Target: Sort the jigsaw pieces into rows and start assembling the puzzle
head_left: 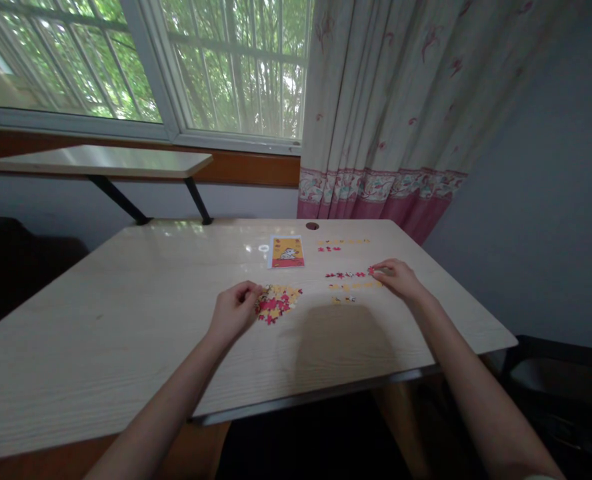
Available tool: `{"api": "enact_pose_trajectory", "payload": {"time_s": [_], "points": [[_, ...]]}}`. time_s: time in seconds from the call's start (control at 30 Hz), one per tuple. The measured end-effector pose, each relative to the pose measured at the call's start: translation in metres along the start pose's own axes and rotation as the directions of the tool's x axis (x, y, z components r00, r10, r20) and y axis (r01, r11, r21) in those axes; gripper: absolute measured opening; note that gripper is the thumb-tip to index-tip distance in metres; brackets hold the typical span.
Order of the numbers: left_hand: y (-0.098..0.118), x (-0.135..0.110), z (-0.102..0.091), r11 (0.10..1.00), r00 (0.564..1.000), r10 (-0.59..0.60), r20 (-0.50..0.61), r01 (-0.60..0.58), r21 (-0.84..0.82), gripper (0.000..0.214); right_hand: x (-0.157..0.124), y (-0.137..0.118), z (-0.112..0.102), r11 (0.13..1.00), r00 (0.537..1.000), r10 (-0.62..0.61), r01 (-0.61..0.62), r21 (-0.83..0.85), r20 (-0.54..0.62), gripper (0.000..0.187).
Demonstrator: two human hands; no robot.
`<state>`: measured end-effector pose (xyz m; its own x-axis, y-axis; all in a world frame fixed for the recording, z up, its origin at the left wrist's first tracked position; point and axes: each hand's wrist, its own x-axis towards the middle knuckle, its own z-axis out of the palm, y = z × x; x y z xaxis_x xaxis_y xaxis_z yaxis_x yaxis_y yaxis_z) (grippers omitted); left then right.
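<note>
A loose pile of red, yellow and pale jigsaw puzzle pieces (276, 303) lies on the table in front of me. My left hand (233, 308) is at the pile's left edge, its fingers curled and pinched together; what they hold, if anything, I cannot make out. Off to the right, my right hand (400, 279) pinches a red puzzle piece (371, 271) at the right end of a row of mostly red pieces (345, 275). Below that row is a line of yellow pieces (349, 287), partly behind my right hand, and a short group of yellow and white pieces (343, 300).
A picture card (289, 253) with a white animal on yellow and red lies behind the pile. Yellow pieces (346, 241) and a few red ones (329, 249) form rows farther back. A raised shelf (106, 161) stands at the back left; a curtain (366, 120) hangs behind.
</note>
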<state>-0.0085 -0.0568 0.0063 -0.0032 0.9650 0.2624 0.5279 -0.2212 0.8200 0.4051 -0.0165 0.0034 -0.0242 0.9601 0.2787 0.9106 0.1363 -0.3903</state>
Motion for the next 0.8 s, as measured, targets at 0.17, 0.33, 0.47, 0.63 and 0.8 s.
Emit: {"api": "enact_pose_trajectory", "payload": {"time_s": [0.17,0.33,0.47,0.63,0.8], "points": [[-0.002,0.001,0.000,1.000,1.000,0.001,-0.002,-0.001,0.012,0.032,0.003,0.002,0.003,1.000,0.995,0.013,-0.014,0.016,0.103,0.028],[-0.003,0.001,0.000,1.000,1.000,0.001,-0.005,-0.001,0.008,0.031,0.006,0.002,0.005,0.999,0.990,0.030,-0.032,0.012,0.137,0.028],[-0.004,0.000,0.001,1.000,1.000,0.005,-0.002,-0.005,0.012,0.032,0.006,0.003,0.004,0.999,0.990,0.030,-0.034,0.029,0.136,0.028],[-0.006,0.001,0.002,1.000,1.000,-0.003,-0.002,0.003,0.005,0.031,0.012,0.004,0.004,0.997,0.990,0.060,-0.066,0.043,0.125,0.028],[-0.005,0.000,0.002,1.000,1.000,0.007,0.009,-0.007,0.022,0.031,0.041,-0.006,0.012,0.988,0.989,0.132,-0.137,0.077,0.061,0.031]]}}
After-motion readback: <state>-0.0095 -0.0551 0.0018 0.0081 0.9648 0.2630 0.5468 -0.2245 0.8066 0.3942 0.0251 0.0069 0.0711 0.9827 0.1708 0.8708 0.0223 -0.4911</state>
